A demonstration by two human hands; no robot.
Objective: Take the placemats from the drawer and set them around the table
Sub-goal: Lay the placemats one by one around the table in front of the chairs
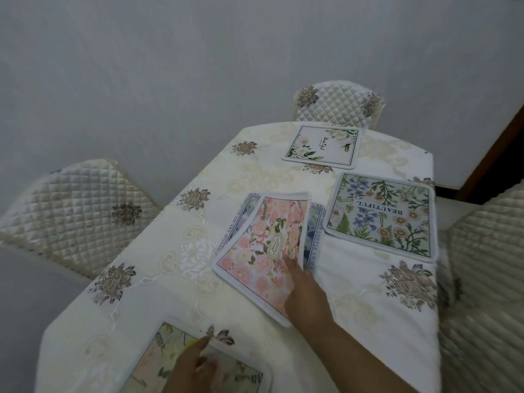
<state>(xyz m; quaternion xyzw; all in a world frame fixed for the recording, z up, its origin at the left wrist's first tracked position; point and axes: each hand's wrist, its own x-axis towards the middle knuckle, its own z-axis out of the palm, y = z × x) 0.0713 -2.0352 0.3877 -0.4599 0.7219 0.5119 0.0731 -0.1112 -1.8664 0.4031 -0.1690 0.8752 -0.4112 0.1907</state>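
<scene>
Near the middle of the table (pixel 365 313), a pink floral placemat (pixel 263 251) lay askew on top of a blue-bordered placemat (pixel 244 219), of which only the lettered border strips showed on either side. The right hand (pixel 307 293) rested on the pink mat's right-hand edge, fingers extended and laid flat on the print, nothing clasped; whether the thumb reached under the edge could not be told. Its forearm stretched in from the near edge, palm down.

At the near edge, a pale leaf-print placemat (pixel 154 361) lay flat, partly cut off by the frame. The left hand (pixel 195 364), blurred, lay on it with loosely straightened fingers pointing toward the far edge, touching the mat and gripping nothing.

Along the right edge lay a botanical placemat (pixel 382 219) printed "BEAUTIFUL", just beside the stacked pair without touching it. At the far edge lay a white rose placemat (pixel 323 146), squared to the far chair (pixel 337 104). Quilted chairs also stood at the left edge (pixel 71 211) and the right edge (pixel 487 279).
</scene>
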